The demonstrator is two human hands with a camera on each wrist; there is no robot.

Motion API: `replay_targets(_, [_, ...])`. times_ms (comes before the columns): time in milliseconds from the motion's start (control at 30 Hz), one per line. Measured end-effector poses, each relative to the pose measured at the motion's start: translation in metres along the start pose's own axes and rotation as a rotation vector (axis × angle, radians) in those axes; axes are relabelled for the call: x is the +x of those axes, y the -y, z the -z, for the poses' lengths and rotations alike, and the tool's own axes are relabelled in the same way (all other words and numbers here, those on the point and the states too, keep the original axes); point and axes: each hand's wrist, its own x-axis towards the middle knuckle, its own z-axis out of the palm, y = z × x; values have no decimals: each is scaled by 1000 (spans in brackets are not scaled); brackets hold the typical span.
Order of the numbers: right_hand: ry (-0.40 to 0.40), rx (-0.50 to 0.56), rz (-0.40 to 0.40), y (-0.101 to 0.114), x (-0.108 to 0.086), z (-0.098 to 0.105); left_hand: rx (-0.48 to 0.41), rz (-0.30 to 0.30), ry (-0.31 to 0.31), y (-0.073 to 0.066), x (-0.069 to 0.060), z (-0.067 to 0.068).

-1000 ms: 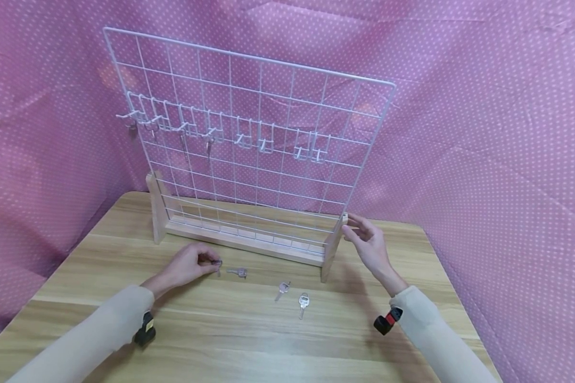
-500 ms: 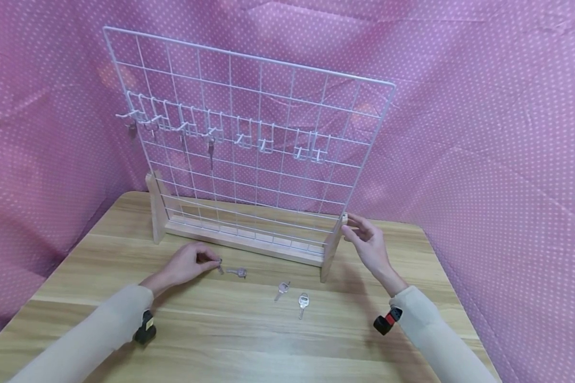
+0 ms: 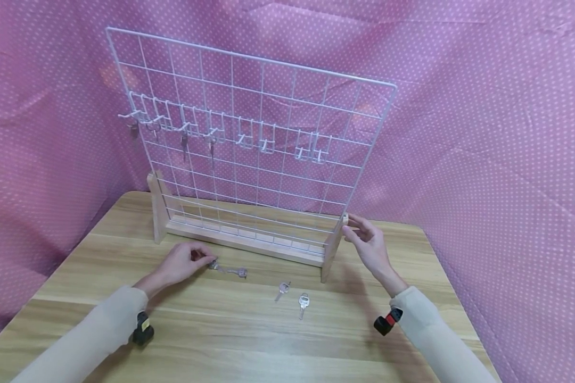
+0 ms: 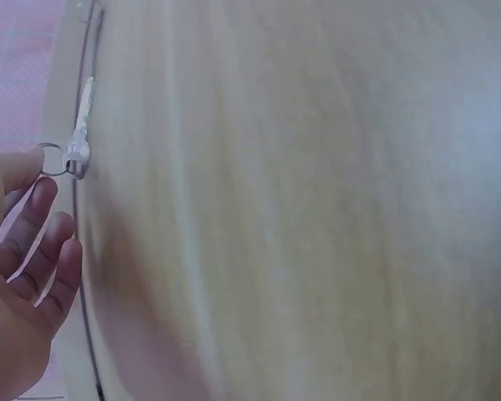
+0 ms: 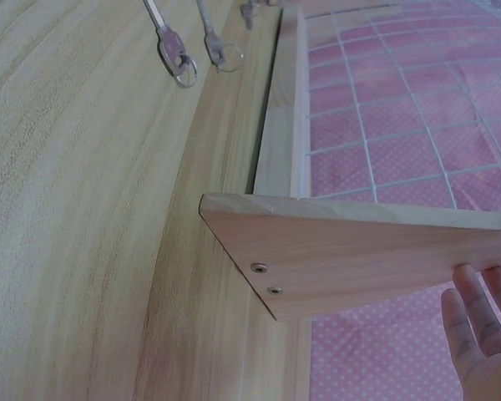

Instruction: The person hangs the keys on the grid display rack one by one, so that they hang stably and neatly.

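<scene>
Here, left of centre in the head view, the left hand [image 3: 184, 261] pinches a key [image 4: 80, 138] by its ring [image 4: 52, 144], just beside another key [image 3: 240, 273] on the table [image 3: 249, 340]: the picking-up step, it seems. Right of centre, the right hand's [image 3: 369, 246] relaxed fingers touch the rack [image 3: 333, 249]. Next, I'd judge, calls for a firm pinch and a clean lift.
</scene>
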Motion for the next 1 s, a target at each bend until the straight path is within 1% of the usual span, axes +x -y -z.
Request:
replay_targets(167, [-9,-2,3,-1,0,-1,-31,14,-14,-12,-2,10])
replay_targets(267, [-15,-7,3,-2,1,-1,-36,-1,-32,-19,-2,16])
replay_targets(400, [-16,-5,3,-1,0,-1,-31,-26,-74,-29,0,25])
replay_targets(467, [-16,-5,6,-1,0,-1,-33,-35,-98,-37,1,30])
replay_targets(633, [-13,-7,8,-1,-1,-1,-43,-81,-163,-57,4,43])
replay_targets(700, [-15,-9,1,-1,-1,-1,-45,-103,-183,-64,7,47])
replay_targets(800, [-20,-13,-11,-2,-1,0,-47,-120,-205,-76,11,54])
replay_targets(1000, [-20,-16,-16,-1,-1,0,-54,-115,-234,-104,14,63])
